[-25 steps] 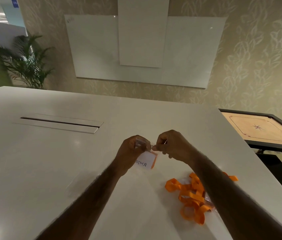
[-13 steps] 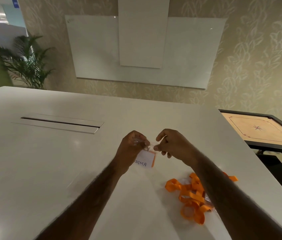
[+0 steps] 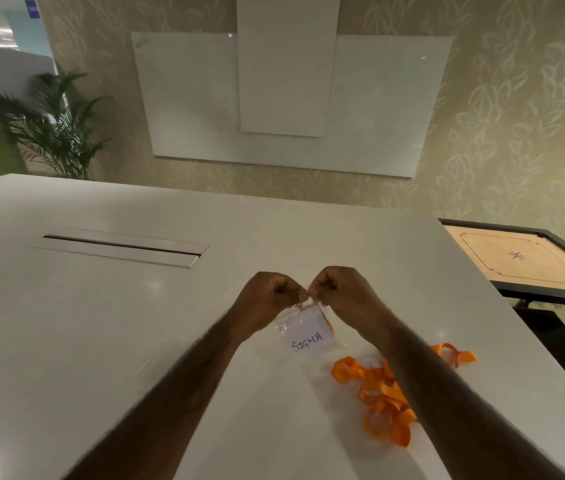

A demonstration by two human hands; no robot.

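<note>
The badge sleeve (image 3: 303, 323) I pinch is clear, glossy plastic over a matt white paper card (image 3: 307, 342). Near right, the straps (image 3: 383, 407) look like matt orange cloth. The table (image 3: 101, 341) is smooth and faintly shiny.

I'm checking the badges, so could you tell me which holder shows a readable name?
The badge holder that left hand and right hand pinch, reading SIGMA; holders in the orange lanyard pile show no legible name.

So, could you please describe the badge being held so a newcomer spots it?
On the white table, look just left of the orange lanyards. The badge is pinched at its top by the left hand and right hand. Only it is a clear sleeve with a card marked SIGMA.
</note>
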